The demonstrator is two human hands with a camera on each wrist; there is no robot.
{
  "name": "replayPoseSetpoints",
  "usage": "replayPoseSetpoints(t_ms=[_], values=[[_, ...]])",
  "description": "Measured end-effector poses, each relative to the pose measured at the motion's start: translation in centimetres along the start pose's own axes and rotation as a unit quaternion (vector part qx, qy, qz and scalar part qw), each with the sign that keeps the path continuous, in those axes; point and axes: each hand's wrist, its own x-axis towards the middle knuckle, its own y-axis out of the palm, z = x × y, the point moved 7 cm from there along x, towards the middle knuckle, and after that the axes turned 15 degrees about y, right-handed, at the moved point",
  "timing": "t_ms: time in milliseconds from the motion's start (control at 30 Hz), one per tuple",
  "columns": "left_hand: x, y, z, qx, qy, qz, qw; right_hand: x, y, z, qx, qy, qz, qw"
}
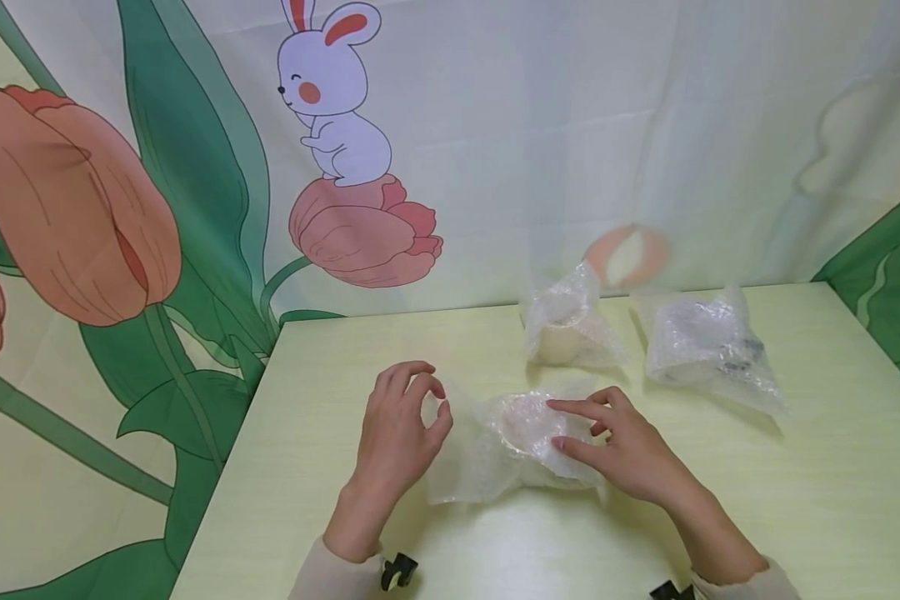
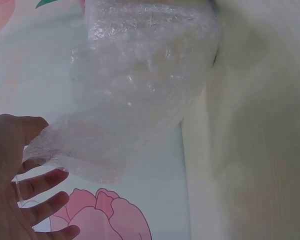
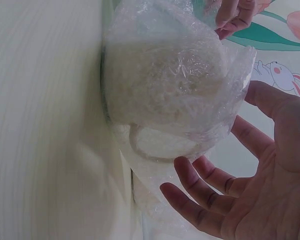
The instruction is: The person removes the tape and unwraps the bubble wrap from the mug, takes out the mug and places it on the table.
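Observation:
A pale cup [image 1: 521, 423] in clear bubble wrap [image 1: 472, 471] lies between the two hands. Its round rim shows through the plastic in the head view, and a handle-like loop [image 3: 165, 146] shows in the right wrist view. At the wrap's loose left end, my left hand [image 1: 401, 429] pinches the plastic between thumb and index finger, the other fingers spread. My right hand [image 1: 618, 446] touches the wrap on the cup's right side; its thumb [image 3: 270, 100] and index finger stand apart at the edge of the plastic.
Behind stand two more bubble-wrapped bundles: one with a pale round item [image 1: 560, 342], and a wider bundle [image 1: 701, 346] with dark marks to its right. They stand on a light table [image 1: 270, 517]. A printed curtain [image 1: 480, 150] with a rabbit and tulips hangs along the back.

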Motion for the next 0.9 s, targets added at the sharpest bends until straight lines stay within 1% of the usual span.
replayPoseSetpoints(t_ms=[267, 667, 900], values=[[-0.4, 0.0, 0.8, 0.004, -0.017, 0.009, 0.9998, 0.1, 0.0, -0.1, 0.002, -0.001, 0.002, 1.0000], [-1.0, 0.0, 1.4, -0.008, -0.015, 0.008, 0.9998, 0.2, 0.0, -0.2, 0.000, 0.000, 0.002, 1.0000], [-1.3, 0.0, 1.8, -0.012, -0.014, 0.015, 0.9997, 0.1, 0.0, -0.1, 0.002, -0.002, 0.001, 1.0000]])
